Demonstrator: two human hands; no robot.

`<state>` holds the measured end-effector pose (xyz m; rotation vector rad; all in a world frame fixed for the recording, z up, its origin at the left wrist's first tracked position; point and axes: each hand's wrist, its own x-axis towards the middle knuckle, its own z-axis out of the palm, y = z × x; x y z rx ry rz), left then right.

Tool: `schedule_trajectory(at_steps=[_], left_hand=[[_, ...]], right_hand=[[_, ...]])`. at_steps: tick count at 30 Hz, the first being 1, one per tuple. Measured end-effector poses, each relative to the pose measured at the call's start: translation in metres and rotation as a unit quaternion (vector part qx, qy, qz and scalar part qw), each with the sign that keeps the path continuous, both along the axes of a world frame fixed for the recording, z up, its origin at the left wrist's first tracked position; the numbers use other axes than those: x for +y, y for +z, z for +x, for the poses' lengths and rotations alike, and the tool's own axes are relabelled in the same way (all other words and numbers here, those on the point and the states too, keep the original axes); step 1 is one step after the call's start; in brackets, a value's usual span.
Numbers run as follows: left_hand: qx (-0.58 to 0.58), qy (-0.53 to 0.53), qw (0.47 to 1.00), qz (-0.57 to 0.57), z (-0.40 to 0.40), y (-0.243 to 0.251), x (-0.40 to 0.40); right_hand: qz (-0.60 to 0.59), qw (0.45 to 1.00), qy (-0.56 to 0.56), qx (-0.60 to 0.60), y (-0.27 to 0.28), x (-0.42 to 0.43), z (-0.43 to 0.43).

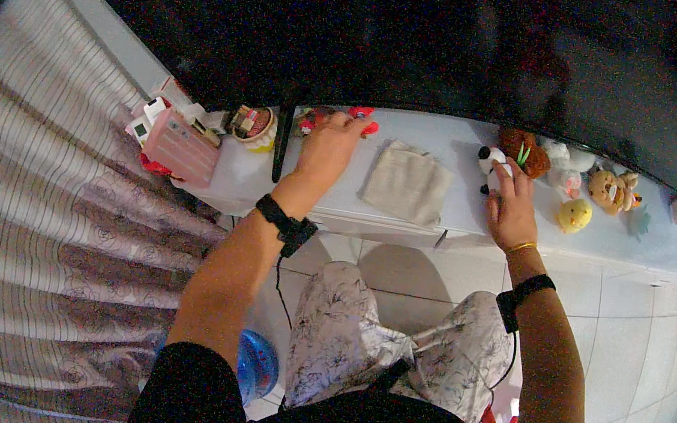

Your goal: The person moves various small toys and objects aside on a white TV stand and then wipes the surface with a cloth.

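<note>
My left hand (329,148) reaches over small red toys (363,112) at the back of the white cabinet top (341,192). Its fingers cover most of them, so the grip is hidden. My right hand (515,201) has its thumb and fingers around a black-and-white panda plush toy (490,160), which lies on the same top. A green leaf-shaped piece (523,155) shows by the fingertips. Behind that hand sits a brown plush toy (534,158). Between my hands lies a folded beige cloth (408,184), touched by neither.
White plush toys (569,163), a tan plush bear (611,190) and a yellow chick plush (574,215) stand to the right. At left are a black screen leg (281,145), a small basket (254,127) and a pink box (182,147). A dark screen (362,39) rises behind; a curtain (66,206) hangs left.
</note>
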<state>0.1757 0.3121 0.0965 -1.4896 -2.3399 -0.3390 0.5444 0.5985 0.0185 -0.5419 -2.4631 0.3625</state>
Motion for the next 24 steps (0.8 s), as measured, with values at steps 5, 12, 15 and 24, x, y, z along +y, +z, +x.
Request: schedule_trajectory(at_steps=[5,12,15,24], left_hand=[[0.012,0.030,0.999,0.022,-0.039,-0.001,-0.036],[0.111,0.067,0.989,0.069,-0.083,-0.008,-0.067],[0.117,0.088,0.987,0.064,-0.094,-0.011,-0.069],[0.184,0.107,0.976,0.055,-0.111,-0.019,-0.063]], right_hand=[[-0.008,1.000,-0.011,-0.015,-0.001,0.000,0.005],[0.016,1.000,-0.008,-0.008,-0.001,-0.004,-0.001],[0.019,1.000,-0.006,-0.006,-0.003,-0.004,-0.004],[0.033,0.999,-0.006,-0.006,0.000,-0.008,-0.008]])
